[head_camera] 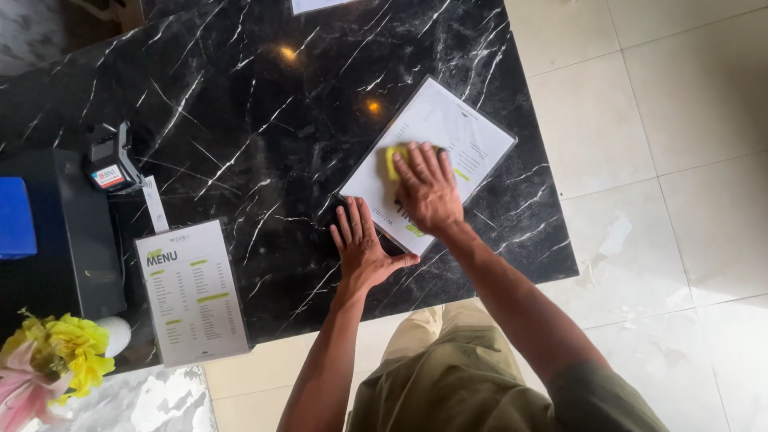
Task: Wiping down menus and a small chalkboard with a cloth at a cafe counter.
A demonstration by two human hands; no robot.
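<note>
A white laminated menu sheet (448, 128) lies tilted on the black marble counter (240, 112). My right hand (428, 188) presses a yellow-green sponge (394, 156) onto the sheet near its middle. My left hand (360, 244) lies flat with fingers spread on the counter, holding down the sheet's near corner.
A second menu (192, 292) stands at the counter's near left. A card payment terminal (112, 160) sits left of it, beside a black box (76, 240). Yellow and pink flowers (52, 356) are at the lower left. Pale floor tiles (680, 160) lie to the right.
</note>
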